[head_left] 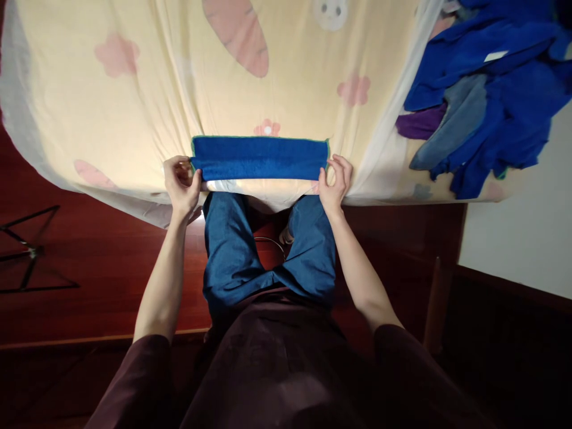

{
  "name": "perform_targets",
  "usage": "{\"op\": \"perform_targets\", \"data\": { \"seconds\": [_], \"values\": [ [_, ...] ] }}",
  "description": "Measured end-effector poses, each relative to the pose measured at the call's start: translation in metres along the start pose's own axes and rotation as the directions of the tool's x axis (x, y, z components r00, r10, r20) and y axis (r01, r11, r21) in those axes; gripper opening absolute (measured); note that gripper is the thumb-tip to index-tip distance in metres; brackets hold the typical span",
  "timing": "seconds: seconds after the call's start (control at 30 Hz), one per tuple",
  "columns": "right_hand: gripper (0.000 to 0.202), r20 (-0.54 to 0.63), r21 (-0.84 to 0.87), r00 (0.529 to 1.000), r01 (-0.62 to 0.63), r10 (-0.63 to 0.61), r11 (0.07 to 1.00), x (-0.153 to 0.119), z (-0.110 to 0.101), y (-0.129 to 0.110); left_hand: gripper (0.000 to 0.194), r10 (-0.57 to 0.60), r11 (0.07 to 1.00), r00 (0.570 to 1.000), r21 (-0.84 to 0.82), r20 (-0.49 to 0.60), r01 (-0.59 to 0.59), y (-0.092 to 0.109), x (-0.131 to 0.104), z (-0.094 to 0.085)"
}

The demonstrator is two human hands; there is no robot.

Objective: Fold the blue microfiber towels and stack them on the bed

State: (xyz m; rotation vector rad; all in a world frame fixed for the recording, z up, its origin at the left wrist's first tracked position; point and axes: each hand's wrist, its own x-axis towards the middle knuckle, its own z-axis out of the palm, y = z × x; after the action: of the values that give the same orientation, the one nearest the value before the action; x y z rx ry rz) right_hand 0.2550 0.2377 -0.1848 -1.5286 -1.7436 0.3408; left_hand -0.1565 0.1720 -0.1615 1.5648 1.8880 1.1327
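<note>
A blue towel (261, 158) with a thin green edge lies folded into a long strip near the front edge of the cloth-covered surface. My left hand (181, 183) pinches its left end between thumb and fingers. At the opposite end, my right hand (334, 182) grips the near right corner in the same way. The strip's near side is folded over, and its far edge lies flat on the cream cloth (295, 71).
Blue, grey-blue and purple cloths lie in a heap (500, 101) at the right. Below the surface's edge are my knees (227, 238). A black tripod stand (32, 252) is on the red-brown floor at the left. A pale wall (509, 250) is at the right.
</note>
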Motion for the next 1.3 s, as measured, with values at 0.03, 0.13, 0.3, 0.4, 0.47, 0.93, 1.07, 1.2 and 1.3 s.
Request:
{"op": "perform_targets", "data": {
  "seconds": [0.03, 0.13, 0.3, 0.4, 0.47, 0.93, 1.07, 1.2, 1.3],
  "values": [
    [0.035, 0.022, -0.028, 0.999, 0.037, -0.036, 0.999, 0.000, 0.000, 0.000, 0.051, 0.012, 1.000, 1.000, 0.019, -0.029, -0.012, 0.002, 0.000, 0.000],
    [0.036, 0.115, -0.081, 0.988, 0.115, -0.105, 0.990, 0.000, 0.000, 0.000, 0.040, 0.055, 0.997, 0.997, 0.054, -0.060, -0.051, 0.005, 0.000, 0.001],
    [0.043, 0.216, -0.061, 0.968, 0.140, -0.124, 0.988, 0.002, 0.000, -0.001, 0.037, 0.114, 0.991, 0.992, 0.068, 0.050, -0.117, 0.002, 0.002, 0.002],
    [0.043, 0.251, -0.049, 0.962, 0.124, -0.108, 0.991, 0.004, -0.002, -0.005, 0.042, 0.142, 0.986, 0.986, 0.072, 0.093, -0.149, 0.000, 0.004, 0.000],
    [0.043, 0.271, -0.052, 0.956, 0.127, -0.109, 0.991, 0.006, -0.004, -0.008, 0.045, 0.151, 0.983, 0.981, 0.082, 0.123, -0.162, 0.000, 0.005, -0.002],
    [0.062, 0.382, -0.156, 0.884, 0.349, -0.270, 0.924, 0.009, -0.002, -0.013, 0.047, 0.198, 0.902, 0.941, 0.325, 0.273, -0.284, -0.003, 0.021, -0.009],
    [0.051, 0.457, -0.099, 0.834, 0.394, -0.310, 0.914, 0.024, -0.021, -0.016, 0.047, 0.294, 0.866, 0.900, 0.309, 0.322, -0.393, -0.001, 0.026, -0.026],
    [0.043, 0.518, -0.013, 0.789, 0.393, -0.330, 0.919, 0.026, -0.042, -0.014, 0.049, 0.304, 0.854, 0.869, 0.293, 0.391, -0.430, -0.004, 0.021, -0.046],
    [0.042, 0.502, 0.046, 0.808, 0.330, -0.307, 0.943, 0.018, -0.044, -0.012, 0.050, 0.255, 0.863, 0.864, 0.300, 0.434, -0.406, -0.008, 0.013, -0.053]
  ]
}}
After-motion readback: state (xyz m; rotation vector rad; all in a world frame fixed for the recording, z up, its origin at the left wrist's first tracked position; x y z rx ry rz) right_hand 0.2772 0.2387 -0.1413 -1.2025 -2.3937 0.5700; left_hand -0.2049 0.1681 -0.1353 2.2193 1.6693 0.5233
